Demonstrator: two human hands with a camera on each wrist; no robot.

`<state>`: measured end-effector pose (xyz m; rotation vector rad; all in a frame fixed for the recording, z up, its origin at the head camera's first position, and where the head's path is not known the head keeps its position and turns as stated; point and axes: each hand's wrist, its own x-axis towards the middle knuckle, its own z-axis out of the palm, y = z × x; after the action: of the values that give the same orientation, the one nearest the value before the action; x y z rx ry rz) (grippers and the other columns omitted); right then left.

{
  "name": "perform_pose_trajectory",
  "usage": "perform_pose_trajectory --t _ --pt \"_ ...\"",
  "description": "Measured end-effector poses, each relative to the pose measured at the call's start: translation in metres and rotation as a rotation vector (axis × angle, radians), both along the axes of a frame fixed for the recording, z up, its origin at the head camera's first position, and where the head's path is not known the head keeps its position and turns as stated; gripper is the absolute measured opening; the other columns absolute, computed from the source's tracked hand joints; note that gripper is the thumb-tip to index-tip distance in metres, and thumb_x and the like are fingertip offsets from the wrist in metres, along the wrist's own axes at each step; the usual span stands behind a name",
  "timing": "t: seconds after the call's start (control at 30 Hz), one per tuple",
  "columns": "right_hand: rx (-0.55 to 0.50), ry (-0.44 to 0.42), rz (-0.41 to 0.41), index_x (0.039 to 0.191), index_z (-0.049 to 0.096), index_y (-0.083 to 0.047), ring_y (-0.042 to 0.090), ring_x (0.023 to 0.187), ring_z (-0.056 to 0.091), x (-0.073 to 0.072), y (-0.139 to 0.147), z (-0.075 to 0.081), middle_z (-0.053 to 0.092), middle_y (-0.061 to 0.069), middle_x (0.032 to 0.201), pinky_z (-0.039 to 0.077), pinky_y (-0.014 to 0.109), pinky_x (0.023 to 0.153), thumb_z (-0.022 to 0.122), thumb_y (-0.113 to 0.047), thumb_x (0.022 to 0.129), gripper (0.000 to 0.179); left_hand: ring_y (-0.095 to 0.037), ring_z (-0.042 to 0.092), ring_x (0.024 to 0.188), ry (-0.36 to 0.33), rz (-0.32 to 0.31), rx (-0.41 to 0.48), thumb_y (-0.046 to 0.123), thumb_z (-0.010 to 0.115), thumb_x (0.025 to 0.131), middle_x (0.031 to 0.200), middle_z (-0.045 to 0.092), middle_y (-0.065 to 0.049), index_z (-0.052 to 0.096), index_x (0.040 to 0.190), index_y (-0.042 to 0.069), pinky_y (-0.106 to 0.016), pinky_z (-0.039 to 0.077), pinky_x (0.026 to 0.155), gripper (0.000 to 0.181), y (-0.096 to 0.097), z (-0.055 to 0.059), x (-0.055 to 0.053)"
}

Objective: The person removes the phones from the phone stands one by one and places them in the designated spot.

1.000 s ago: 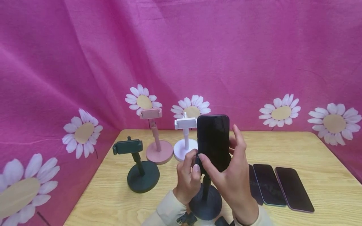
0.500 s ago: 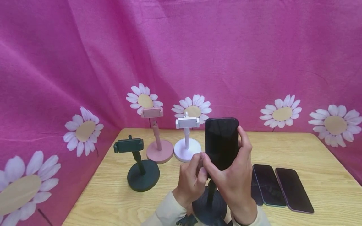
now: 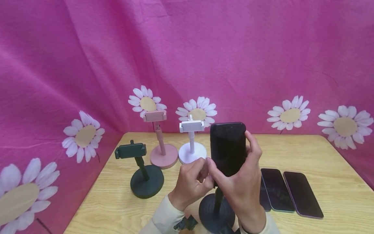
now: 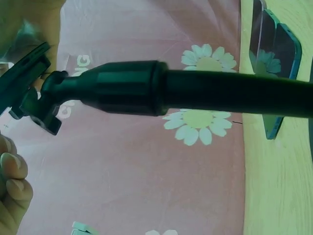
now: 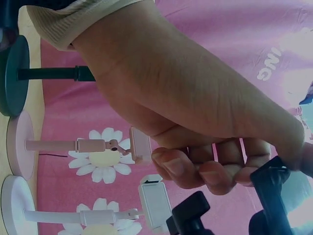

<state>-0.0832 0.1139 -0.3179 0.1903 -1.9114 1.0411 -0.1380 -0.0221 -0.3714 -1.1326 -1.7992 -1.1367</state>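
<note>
A black phone (image 3: 228, 146) stands upright in the head view, its dark screen facing me. My right hand (image 3: 243, 188) grips it, thumb at the lower left and fingers at the right edge. Below it is a black phone stand (image 3: 217, 213), whose pole (image 4: 234, 93) crosses the left wrist view. My left hand (image 3: 187, 183) is beside the phone's lower left, fingers curled. In the right wrist view its topmost digit bends onto the stand's black clamp (image 5: 271, 196) and meets the right thumb. The phone hides most of the clamp from the head view.
A dark green stand (image 3: 147, 182), a pink stand (image 3: 164, 156) and a white stand (image 3: 192, 152) stand at the left and back. Dark phones (image 3: 303, 195) lie at the right on the wooden table (image 3: 336, 169). A pink daisy cloth (image 3: 248, 65) hangs behind.
Phone, black stand and both hands first shifted slightly right. Since then my left wrist has moved a little left, with its fingers more curled; the right hand keeps its grip.
</note>
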Motion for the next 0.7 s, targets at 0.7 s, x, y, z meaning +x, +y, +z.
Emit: perform_pose_trajectory --t 0.7 --pt "-0.013 0.069 0.028 0.142 0.031 -0.005 0.012 0.080 0.056 -0.0035 0.0032 -0.0017 0.059 0.012 0.093 0.051 0.019 0.064 0.088 -0.015 0.057 0.102 -0.004 0.045 0.048 0.047 -0.025 0.046 0.016 0.056 0.088 0.058 0.050 0.001 0.055 0.083 0.011 -0.008 0.042 0.052 0.007 -0.0030 0.0056 0.0009"
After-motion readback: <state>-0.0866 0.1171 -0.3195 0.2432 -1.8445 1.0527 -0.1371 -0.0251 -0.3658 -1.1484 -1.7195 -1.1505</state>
